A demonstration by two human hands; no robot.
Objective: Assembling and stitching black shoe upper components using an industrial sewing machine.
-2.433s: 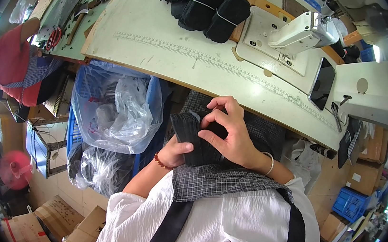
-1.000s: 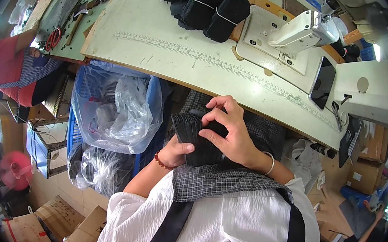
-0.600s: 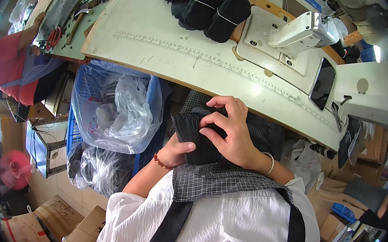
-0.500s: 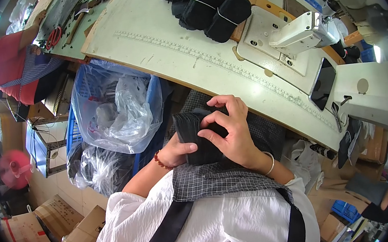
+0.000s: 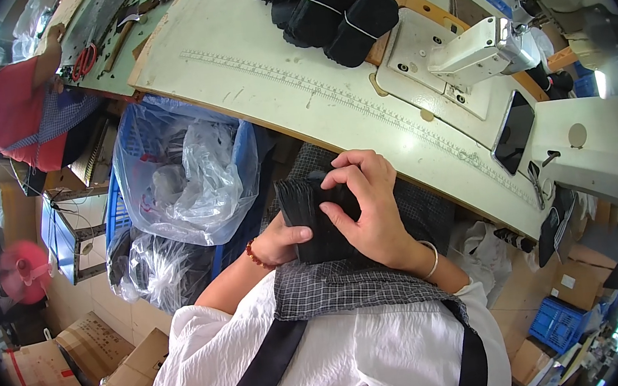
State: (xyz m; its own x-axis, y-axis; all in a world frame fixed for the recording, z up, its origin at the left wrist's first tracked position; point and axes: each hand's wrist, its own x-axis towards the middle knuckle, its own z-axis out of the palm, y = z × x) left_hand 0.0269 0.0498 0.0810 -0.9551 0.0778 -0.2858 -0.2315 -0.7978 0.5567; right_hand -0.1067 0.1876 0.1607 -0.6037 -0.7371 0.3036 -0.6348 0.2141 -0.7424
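A thick stack of black cloth pieces stands over my lap, its layered edges fanned at the upper left. My left hand is closed round its lower left side, with the thumb laid across the front. Over the right part of the stack hovers my right hand. Its thumb and index finger are bent and apart, tips close to the layers, and I see nothing pinched between them. Whether those tips touch the cloth is hard to make out. A checked apron lies beneath the stack.
Ahead is a pale worktable with a printed ruler, tied black cloth bundles, a sewing machine and a phone. A blue crate lined with plastic stands left. Another person works at the far left; cardboard boxes sit lower left.
My right thumb and index finger have shifted slightly right and spread apart near the stack's layers. My left hand keeps its hold. At the far right, a person has moved.
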